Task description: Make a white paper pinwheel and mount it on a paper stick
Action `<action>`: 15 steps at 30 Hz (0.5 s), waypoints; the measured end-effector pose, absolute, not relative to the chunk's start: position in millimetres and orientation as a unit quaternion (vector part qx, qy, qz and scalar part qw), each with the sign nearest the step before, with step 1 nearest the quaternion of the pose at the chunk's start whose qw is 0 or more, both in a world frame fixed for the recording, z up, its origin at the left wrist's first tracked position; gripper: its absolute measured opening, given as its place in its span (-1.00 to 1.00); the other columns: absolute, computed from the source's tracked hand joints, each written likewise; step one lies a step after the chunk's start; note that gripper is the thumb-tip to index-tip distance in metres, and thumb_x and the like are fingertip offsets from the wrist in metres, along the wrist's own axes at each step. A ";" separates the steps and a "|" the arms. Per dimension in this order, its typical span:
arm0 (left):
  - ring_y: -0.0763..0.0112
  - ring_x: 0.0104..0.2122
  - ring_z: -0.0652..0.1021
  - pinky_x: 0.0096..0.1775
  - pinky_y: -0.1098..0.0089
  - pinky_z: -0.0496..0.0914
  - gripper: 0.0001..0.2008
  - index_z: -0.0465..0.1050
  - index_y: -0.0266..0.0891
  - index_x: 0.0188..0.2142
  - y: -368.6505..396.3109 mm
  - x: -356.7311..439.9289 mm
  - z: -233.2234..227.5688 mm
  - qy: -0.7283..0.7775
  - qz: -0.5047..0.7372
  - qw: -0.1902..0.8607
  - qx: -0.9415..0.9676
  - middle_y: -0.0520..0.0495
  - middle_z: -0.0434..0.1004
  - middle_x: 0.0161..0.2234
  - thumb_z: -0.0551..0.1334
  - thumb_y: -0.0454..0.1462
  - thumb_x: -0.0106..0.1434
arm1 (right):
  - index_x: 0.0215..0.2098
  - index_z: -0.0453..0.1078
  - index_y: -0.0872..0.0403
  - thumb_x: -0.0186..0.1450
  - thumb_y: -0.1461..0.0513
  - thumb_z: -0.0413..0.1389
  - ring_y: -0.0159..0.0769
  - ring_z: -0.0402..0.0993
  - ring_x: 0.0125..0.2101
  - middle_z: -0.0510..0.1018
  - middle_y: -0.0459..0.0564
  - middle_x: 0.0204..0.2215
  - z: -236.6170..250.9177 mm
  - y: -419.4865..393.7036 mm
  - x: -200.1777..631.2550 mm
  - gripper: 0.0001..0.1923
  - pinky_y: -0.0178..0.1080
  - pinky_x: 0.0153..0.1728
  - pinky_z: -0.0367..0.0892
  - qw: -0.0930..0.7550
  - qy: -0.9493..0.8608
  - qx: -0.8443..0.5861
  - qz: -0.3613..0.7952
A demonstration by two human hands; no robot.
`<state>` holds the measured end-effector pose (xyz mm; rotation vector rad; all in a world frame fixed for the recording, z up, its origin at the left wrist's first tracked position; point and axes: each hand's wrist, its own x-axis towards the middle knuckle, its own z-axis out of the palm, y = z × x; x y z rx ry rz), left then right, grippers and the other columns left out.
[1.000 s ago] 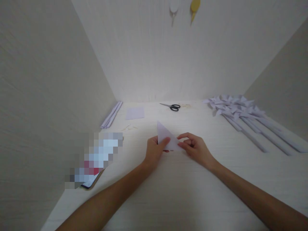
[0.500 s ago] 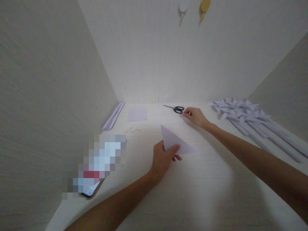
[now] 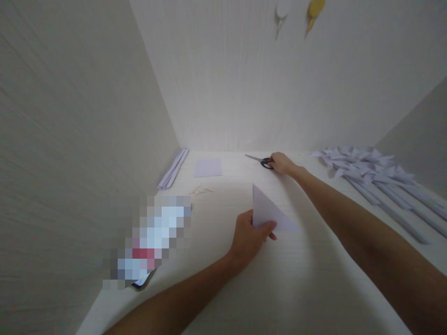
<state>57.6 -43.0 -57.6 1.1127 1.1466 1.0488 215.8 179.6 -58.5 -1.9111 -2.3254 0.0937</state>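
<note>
Head view: the paper [image 3: 268, 214] is a pale, flat folded triangle, one point up and one long point stretching right along the worktop [image 3: 286, 288], nearer the camera than the scissors [image 3: 261, 160]. Its lower left corner is hidden by the left hand [image 3: 249, 237], whose fingers are pinched shut on it. The right hand [image 3: 282, 164] covers the scissors' handles; its fingers curl around them, though whether they grip is unclear.
</note>
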 end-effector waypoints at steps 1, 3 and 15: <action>0.61 -0.72 0.31 -0.64 0.56 0.19 -0.91 0.37 -0.36 -0.51 -43.0 57.7 -57.5 0.489 0.450 0.577 0.476 0.04 0.37 -0.71 0.18 -0.33 -0.05 | -0.39 0.37 0.24 0.13 0.29 0.03 -0.18 0.38 -0.29 0.47 0.25 -0.31 -58.0 177.3 215.0 -0.85 -0.30 -0.34 0.19 0.065 -0.772 -0.631 0.033; 0.61 -0.72 0.31 -0.64 0.56 0.18 -0.91 0.36 -0.36 -0.51 -42.9 57.7 -57.4 0.491 0.448 0.576 0.476 0.04 0.36 -0.71 0.18 -0.33 -0.05 | -0.34 0.33 0.25 0.12 0.31 0.03 -0.16 0.37 -0.26 0.44 0.28 -0.27 -56.6 172.2 213.8 -0.85 -0.30 -0.33 0.19 0.072 -0.775 -0.627 0.041; 0.60 -0.75 0.29 -0.66 0.54 0.16 -0.94 0.34 -0.32 -0.56 -41.3 56.7 -57.3 0.485 0.469 0.571 0.468 0.06 0.34 -0.74 0.19 -0.33 -0.07 | -0.01 0.05 0.18 0.15 0.31 -0.11 -0.43 0.27 -0.57 0.40 0.00 -0.47 -39.3 111.4 219.0 -0.59 -0.37 -0.55 0.19 0.269 -0.710 -0.603 0.246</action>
